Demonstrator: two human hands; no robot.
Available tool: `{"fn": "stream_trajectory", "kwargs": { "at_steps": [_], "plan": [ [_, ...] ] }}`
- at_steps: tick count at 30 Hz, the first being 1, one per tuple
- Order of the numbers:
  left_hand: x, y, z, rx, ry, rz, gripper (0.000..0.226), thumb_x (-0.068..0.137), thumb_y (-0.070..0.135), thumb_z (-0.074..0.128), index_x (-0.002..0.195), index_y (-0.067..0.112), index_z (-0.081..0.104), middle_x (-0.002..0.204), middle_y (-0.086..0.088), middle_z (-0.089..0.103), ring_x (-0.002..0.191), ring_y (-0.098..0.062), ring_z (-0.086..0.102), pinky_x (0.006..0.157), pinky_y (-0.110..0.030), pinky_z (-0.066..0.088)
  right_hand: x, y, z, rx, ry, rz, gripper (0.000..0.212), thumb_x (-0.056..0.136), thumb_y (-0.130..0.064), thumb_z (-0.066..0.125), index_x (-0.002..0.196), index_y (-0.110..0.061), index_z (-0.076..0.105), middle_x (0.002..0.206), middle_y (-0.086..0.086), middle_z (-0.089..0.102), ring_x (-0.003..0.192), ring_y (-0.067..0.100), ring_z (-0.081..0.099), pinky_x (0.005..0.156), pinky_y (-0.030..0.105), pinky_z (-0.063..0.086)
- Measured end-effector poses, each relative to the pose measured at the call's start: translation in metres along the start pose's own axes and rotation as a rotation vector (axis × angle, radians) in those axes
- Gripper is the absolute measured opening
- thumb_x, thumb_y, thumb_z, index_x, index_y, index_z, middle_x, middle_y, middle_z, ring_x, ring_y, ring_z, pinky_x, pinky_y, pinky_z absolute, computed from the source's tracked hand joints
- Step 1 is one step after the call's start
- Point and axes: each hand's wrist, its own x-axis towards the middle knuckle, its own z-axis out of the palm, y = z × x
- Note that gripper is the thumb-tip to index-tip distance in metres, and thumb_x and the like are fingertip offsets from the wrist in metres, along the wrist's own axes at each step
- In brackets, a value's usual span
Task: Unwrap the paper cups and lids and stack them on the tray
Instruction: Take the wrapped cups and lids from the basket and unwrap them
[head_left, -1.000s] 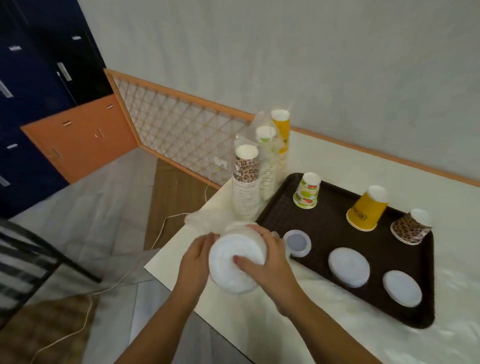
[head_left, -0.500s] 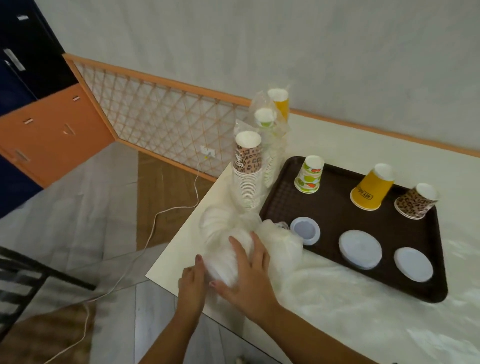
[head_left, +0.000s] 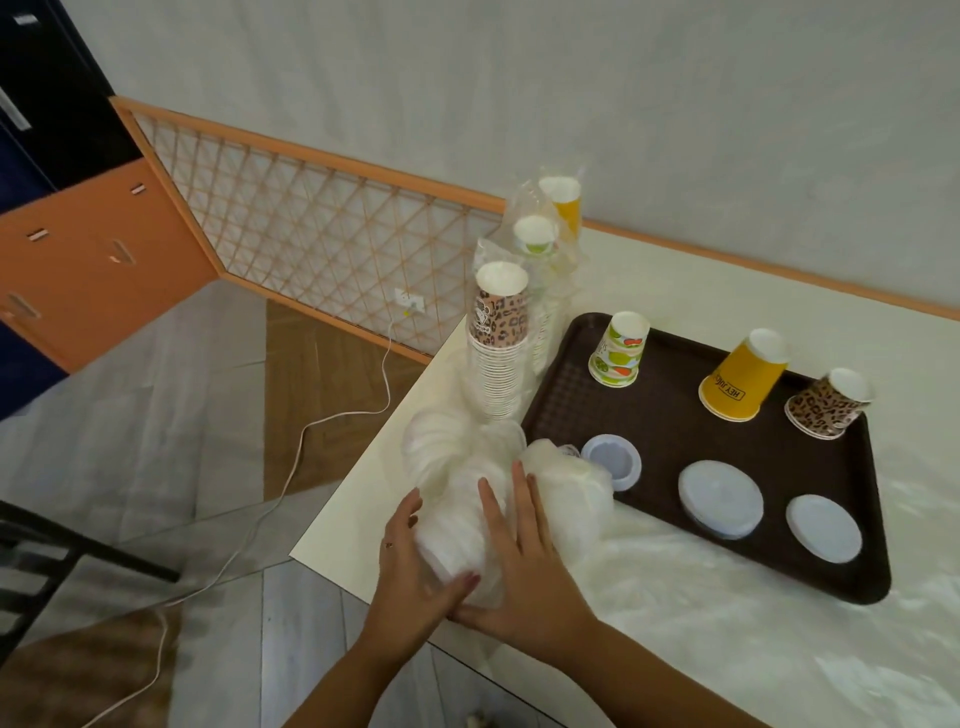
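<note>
Both hands on wrapped lid stack (head_left: 457, 499) at desk (head_left: 675, 623) corner, left of tray (head_left: 675, 415). Left hand (head_left: 410, 561) curled round its near end; right hand (head_left: 519, 561) flat, fingers straight on top.

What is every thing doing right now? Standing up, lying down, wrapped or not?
Lid sleeve: wrapped, lying down, held by both hands.
Left hand: gripping it.
Right hand: resting on it.
Cup stacks: standing, plastic still on.
Tray cups: unwrapped, upside down.
Tray lids: unwrapped, lying flat.
</note>
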Motion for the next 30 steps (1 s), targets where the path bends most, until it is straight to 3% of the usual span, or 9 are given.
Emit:
{"fn": "stream_trajectory", "kwargs": {
  "at_steps": [2, 4, 7, 11, 15, 18, 20, 26, 30],
  "plan": [
    [-0.002, 0.004, -0.002, 0.007, 0.059, -0.013, 0.101, 0.047, 0.089, 0.058, 0.131, 0.048, 0.021, 0.139, 0.019, 0.032, 0.126, -0.011, 0.037, 0.106, -0.039, 0.038, -0.004, 0.000, -0.009, 0.099, 0.049, -0.051, 0.097, 0.076, -0.082, 0.036, 0.149, -0.021, 0.018, 0.155, 0.015, 0.022, 0.139, 0.032, 0.030, 0.108, 0.042, 0.022],
    [-0.004, 0.008, -0.005, 0.033, 0.109, -0.011, 0.101, 0.045, 0.090, 0.057, 0.131, 0.048, 0.023, 0.139, 0.017, 0.032, 0.124, -0.013, 0.039, 0.104, -0.041, 0.040, -0.009, 0.002, -0.017, 0.202, 0.133, -0.112, 0.087, 0.082, -0.070, 0.047, 0.149, -0.038, 0.003, 0.160, 0.001, 0.003, 0.143, 0.022, 0.018, 0.112, 0.032, 0.023],
    [-0.007, 0.011, -0.009, 0.142, 0.133, 0.018, 0.106, 0.044, 0.089, 0.059, 0.133, 0.044, 0.022, 0.140, 0.020, 0.027, 0.128, -0.017, 0.037, 0.105, -0.044, 0.038, -0.016, 0.007, -0.026, 0.344, 0.027, -0.092, 0.089, 0.082, -0.060, 0.055, 0.140, -0.057, -0.012, 0.153, -0.022, -0.021, 0.143, 0.006, -0.002, 0.114, 0.027, 0.019],
    [-0.016, 0.011, -0.015, 0.227, 0.172, 0.121, 0.107, 0.056, 0.088, 0.054, 0.142, 0.034, 0.016, 0.148, 0.010, 0.024, 0.132, -0.024, 0.031, 0.106, -0.050, 0.035, -0.012, 0.008, -0.029, 0.250, 0.260, -0.124, 0.066, 0.085, -0.065, 0.046, 0.141, -0.034, 0.030, 0.153, 0.000, 0.031, 0.133, 0.011, 0.034, 0.106, 0.020, 0.028],
    [0.001, 0.048, -0.028, 0.113, 0.308, 0.240, 0.080, 0.080, 0.070, 0.048, 0.142, 0.030, 0.019, 0.145, 0.014, 0.025, 0.132, -0.014, 0.032, 0.104, -0.031, 0.029, 0.015, 0.018, -0.048, 0.395, 0.411, -0.082, 0.052, 0.085, -0.043, 0.059, 0.131, -0.022, 0.047, 0.140, -0.002, 0.043, 0.126, 0.013, 0.044, 0.108, 0.024, 0.035],
    [0.044, 0.092, -0.032, 0.119, 0.384, 0.281, 0.076, 0.080, 0.039, 0.068, 0.142, 0.019, 0.028, 0.140, 0.005, 0.035, 0.129, -0.011, 0.035, 0.101, -0.023, 0.029, 0.055, 0.027, -0.066, 0.487, 0.414, -0.001, 0.055, 0.082, -0.023, 0.066, 0.133, -0.015, 0.046, 0.129, -0.002, 0.045, 0.112, 0.017, 0.054, 0.094, 0.030, 0.047],
    [0.078, 0.120, -0.030, 0.182, 0.357, 0.307, 0.080, 0.078, 0.023, 0.074, 0.143, 0.012, 0.029, 0.142, -0.005, 0.036, 0.132, -0.019, 0.033, 0.102, -0.024, 0.027, 0.083, 0.030, -0.074, 0.521, 0.357, 0.102, 0.064, 0.082, -0.019, 0.069, 0.138, -0.014, 0.039, 0.134, 0.001, 0.043, 0.117, 0.018, 0.052, 0.096, 0.033, 0.047],
    [0.168, 0.171, 0.000, 0.082, 0.135, 0.227, 0.108, 0.066, 0.033, 0.084, 0.147, 0.015, 0.015, 0.146, -0.008, 0.032, 0.135, -0.022, 0.032, 0.106, -0.034, 0.034, 0.136, 0.032, -0.074, 0.586, 0.237, 0.247, 0.074, 0.084, -0.021, 0.068, 0.145, -0.012, 0.027, 0.142, 0.011, 0.040, 0.127, 0.025, 0.044, 0.102, 0.031, 0.036],
    [0.192, 0.174, 0.018, -0.086, 0.113, 0.105, 0.097, 0.064, 0.025, 0.087, 0.139, 0.015, 0.027, 0.126, 0.002, 0.049, 0.117, -0.014, 0.048, 0.096, -0.026, 0.042, 0.140, 0.032, -0.070, 0.600, 0.241, 0.245, 0.072, 0.083, -0.018, 0.068, 0.144, -0.012, 0.030, 0.139, 0.009, 0.046, 0.127, 0.023, 0.046, 0.094, 0.018, 0.032]
  ]
}}
